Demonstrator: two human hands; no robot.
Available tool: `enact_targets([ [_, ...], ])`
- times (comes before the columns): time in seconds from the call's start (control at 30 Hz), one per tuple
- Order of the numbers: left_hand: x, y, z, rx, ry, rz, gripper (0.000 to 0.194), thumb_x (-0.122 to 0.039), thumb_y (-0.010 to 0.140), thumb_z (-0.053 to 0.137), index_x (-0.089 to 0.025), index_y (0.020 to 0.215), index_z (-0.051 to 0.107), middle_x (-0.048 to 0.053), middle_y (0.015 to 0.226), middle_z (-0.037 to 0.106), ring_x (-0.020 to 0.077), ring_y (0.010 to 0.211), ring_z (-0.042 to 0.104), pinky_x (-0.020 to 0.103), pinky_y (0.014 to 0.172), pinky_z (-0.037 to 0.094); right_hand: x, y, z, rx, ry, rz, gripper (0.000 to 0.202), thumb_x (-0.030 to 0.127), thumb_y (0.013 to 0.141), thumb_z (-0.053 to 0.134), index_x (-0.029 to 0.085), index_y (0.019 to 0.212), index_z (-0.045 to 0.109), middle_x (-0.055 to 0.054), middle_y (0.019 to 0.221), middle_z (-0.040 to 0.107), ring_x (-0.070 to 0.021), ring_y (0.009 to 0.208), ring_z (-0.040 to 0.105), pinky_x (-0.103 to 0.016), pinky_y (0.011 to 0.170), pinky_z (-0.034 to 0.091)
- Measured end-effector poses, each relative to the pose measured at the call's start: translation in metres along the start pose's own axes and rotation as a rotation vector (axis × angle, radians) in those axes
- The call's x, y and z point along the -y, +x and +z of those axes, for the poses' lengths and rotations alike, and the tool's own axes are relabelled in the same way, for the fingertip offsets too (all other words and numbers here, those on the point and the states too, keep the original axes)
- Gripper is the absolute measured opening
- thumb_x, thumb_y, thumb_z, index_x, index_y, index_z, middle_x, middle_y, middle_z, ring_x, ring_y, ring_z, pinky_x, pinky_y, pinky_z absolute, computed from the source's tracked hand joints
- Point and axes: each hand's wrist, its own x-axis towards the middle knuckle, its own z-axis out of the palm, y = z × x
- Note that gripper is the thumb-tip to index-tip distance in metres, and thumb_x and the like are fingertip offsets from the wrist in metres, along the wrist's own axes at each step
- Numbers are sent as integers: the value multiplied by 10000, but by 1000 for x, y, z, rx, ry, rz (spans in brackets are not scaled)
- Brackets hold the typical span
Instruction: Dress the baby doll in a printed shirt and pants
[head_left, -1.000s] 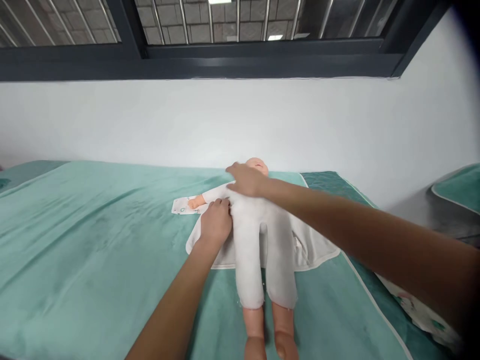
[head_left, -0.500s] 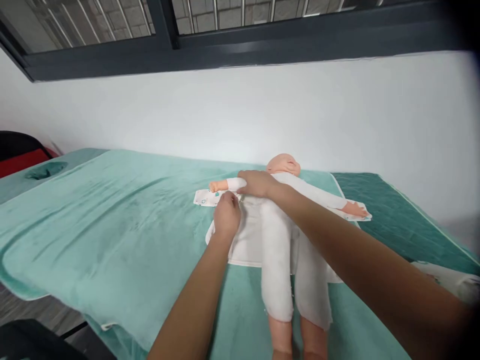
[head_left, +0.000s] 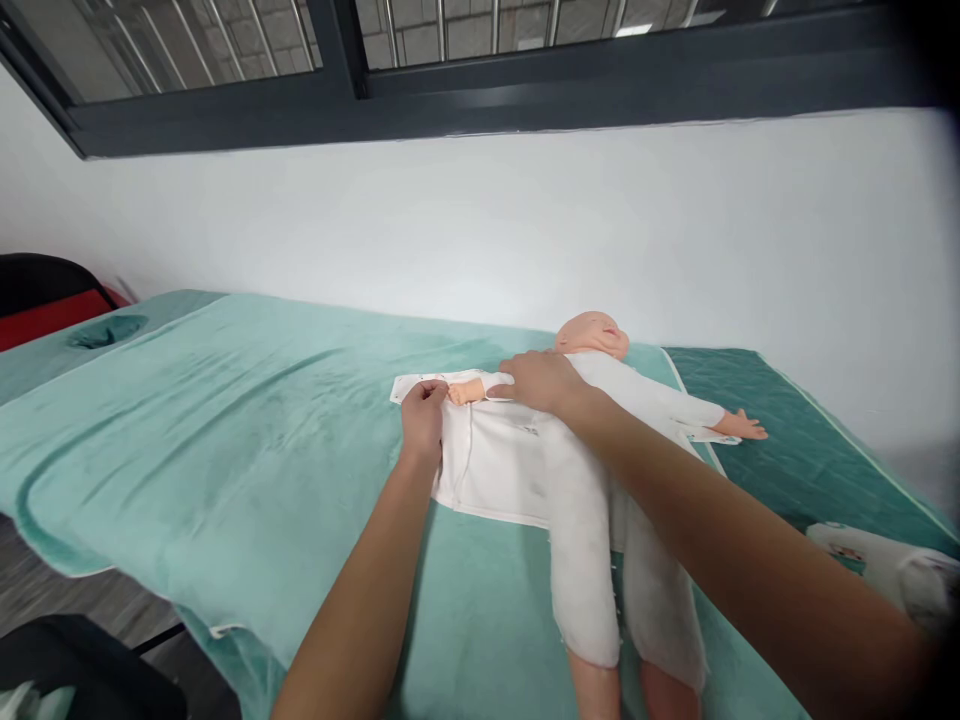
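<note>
A baby doll (head_left: pixel 585 470) with a white cloth body lies on its back, its head toward the wall. Beneath it a white baby shirt (head_left: pixel 499 460) is spread out, its patterned sleeve (head_left: pixel 409 384) reaching left. My left hand (head_left: pixel 424 415) pinches the shirt's sleeve close to the doll's small fist. Wrapped over the doll's upper arm near the shoulder, my right hand (head_left: pixel 544 382) holds that arm; its thumb side faces the sleeve. The doll's other arm (head_left: pixel 697 408) stretches right over the shirt's second sleeve.
A light green sheet (head_left: pixel 225 430) covers the bed, with a face hole (head_left: pixel 109 331) at its left end. Rolled patterned cloth (head_left: pixel 892 565) lies at the right. A white wall stands behind, under a dark window frame (head_left: pixel 480 90). A black object (head_left: pixel 82 670) is at lower left.
My left hand has moved left and up along the sleeve. The doll and my right hand appear farther right, and the doll's fist now lies over the sleeve.
</note>
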Motion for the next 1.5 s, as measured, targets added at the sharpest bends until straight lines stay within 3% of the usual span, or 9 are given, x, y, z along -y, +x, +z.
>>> enact_targets([
  [0.27,-10,-19,8,44,189,237,97,-255,850,575,-185,840,641,5,832,643,138,795,569,249,757,428,7,1,12,-24,-87,11,480,584,982,427,182,1097,663,-131,1017,708,-303,970,631,-418,851,404],
  [0.5,-12,-33,17,379,439,384,152,-288,919,542,-195,886,657,20,866,675,153,794,590,261,754,443,16,6,21,-88,-47,57,320,348,990,431,136,1087,649,-184,1066,677,-327,1019,609,-446,889,392],
  [0.63,-7,-28,13,186,554,464,198,-290,964,473,-195,994,644,51,988,675,175,900,608,291,827,457,12,2,10,-136,31,23,312,371,986,460,171,1161,623,-143,1150,660,-301,1059,598,-414,898,412],
  [0.73,-3,-23,9,-8,786,452,199,-304,938,530,-173,1045,634,98,1074,640,234,1011,582,355,910,451,-6,-16,-7,-339,311,38,309,375,985,466,217,1210,607,-85,1247,639,-254,1110,589,-363,913,426],
  [0.9,-3,-25,9,24,1078,442,189,-362,929,559,-194,913,642,104,1032,640,301,1056,544,399,896,443,-63,-77,-2,-737,557,366,258,367,937,501,228,1101,644,-71,1129,676,-227,961,616,-349,852,437],
  [0.97,-4,-27,11,44,1094,436,170,-338,939,539,-206,877,626,93,1028,642,288,1053,556,373,849,447,-87,-104,15,-795,544,592,223,409,915,526,233,975,650,-53,967,693,-230,875,608,-347,794,421],
  [1.07,-7,-29,13,27,1062,375,183,-355,934,544,-211,1034,594,91,1154,627,257,1015,601,340,746,440,-112,-130,45,-681,519,785,377,510,941,440,227,761,611,-64,778,668,-243,767,571,-351,716,377],
  [1.27,-12,-28,15,45,1080,192,261,-468,915,532,-225,995,583,80,1029,690,269,876,644,330,669,383,-116,-134,67,-576,689,731,479,592,947,364,225,697,543,-54,730,635,-223,737,529,-325,686,358],
  [1.5,-31,-28,28,191,715,274,179,-393,888,568,-221,843,544,1,781,638,161,684,563,268,662,384,-110,-126,72,-684,1286,633,512,716,825,547,208,799,597,17,710,577,-157,659,508,-273,605,404],
])
